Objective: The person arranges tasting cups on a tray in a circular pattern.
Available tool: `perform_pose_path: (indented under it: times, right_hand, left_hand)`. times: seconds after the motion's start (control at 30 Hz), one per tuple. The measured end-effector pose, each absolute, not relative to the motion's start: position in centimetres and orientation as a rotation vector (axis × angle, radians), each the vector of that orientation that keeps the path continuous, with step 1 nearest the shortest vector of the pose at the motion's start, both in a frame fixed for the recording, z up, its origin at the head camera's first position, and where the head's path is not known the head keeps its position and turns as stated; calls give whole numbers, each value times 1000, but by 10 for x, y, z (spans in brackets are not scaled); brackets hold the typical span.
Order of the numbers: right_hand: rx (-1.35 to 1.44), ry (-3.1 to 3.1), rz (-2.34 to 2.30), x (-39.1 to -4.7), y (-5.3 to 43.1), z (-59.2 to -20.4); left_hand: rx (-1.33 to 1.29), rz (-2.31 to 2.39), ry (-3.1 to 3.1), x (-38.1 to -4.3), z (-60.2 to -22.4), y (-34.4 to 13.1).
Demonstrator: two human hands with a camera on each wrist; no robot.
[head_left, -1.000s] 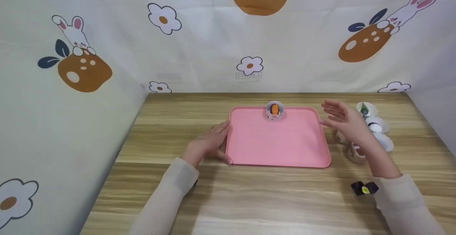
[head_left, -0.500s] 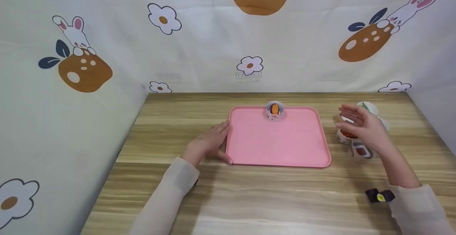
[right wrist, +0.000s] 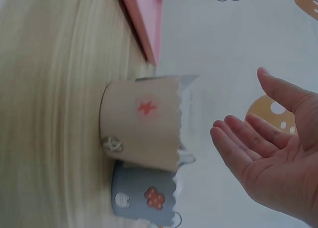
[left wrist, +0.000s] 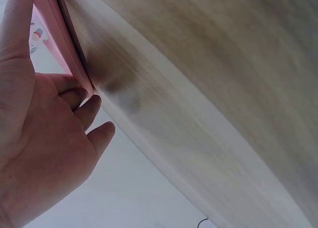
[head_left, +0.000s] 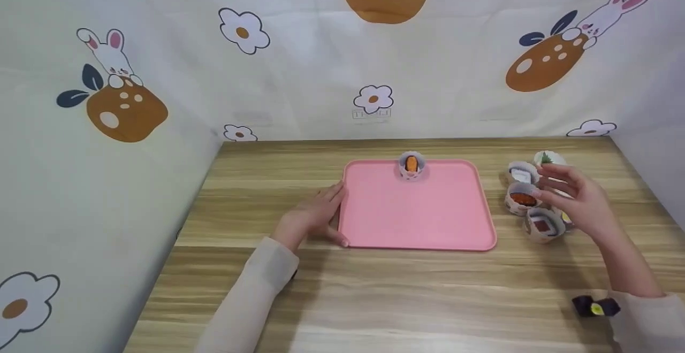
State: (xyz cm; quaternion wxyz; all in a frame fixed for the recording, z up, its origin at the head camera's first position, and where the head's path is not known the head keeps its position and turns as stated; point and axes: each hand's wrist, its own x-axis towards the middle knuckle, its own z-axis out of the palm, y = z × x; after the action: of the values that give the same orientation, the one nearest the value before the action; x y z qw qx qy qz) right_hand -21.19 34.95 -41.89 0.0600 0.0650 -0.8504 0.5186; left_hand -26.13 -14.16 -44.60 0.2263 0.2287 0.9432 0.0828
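Observation:
My left hand [head_left: 313, 216] rests against the left edge of a pink tray [head_left: 417, 224], its fingers along the rim and its thumb at the near corner. In the left wrist view, loosely bent fingers of the left hand [left wrist: 49, 128] touch the tray's edge [left wrist: 62, 37]. My right hand [head_left: 580, 198] hovers over a cluster of paper cups at the right, fingers apart and nothing held. The right wrist view puts the right hand [right wrist: 268, 158] clear of a beige cup [right wrist: 141, 121] and a blue cup [right wrist: 144, 195]. The hand hides part of the cluster.
On the tray's far edge stands a paper cup [head_left: 412, 174] with an orange-topped sushi-like piece. Clustered cups hold a red-topped piece [head_left: 523, 199], a white piece [head_left: 520, 175] and a square-looking piece [head_left: 545, 227]. A patterned cloth [head_left: 299, 75] rises behind the wooden table [head_left: 428, 299].
My right hand has moved right, from beside the tray's right edge to over the cup cluster, uncovering the nearer cups. The left hand and the tray stay put.

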Motion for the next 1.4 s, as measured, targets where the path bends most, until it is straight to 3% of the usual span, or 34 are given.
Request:
perform_pose_path:
  times: [0.9,1.4]
  right_hand:
    - [-30,-2583,1435,-193,412,-450]
    - [-68,-2715,1378,-195,422,-462]
  left_hand:
    - [634,256,2600,-261,-447,-142]
    - [618,267,2587,-263,-449,-143]
